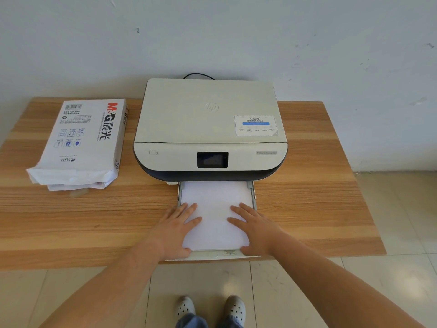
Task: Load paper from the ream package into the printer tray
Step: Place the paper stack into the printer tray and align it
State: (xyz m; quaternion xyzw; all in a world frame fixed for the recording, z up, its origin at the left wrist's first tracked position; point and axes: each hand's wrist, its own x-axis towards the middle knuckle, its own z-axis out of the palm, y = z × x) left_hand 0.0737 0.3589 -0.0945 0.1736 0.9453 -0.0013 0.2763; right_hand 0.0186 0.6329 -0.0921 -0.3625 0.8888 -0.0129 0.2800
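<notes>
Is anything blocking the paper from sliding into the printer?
Nothing visible does. The paper lies flat in the pulled-out tray, both hands resting on it, and the printer slot straight ahead looks clear.

Scuffed pale wall (236, 31), wood-grain table (71, 221), beige tiled floor (390, 221)

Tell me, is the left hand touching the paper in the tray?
Touching. The head view shows the left hand lying flat on the paper, fingers overlapping its left edge.
</notes>
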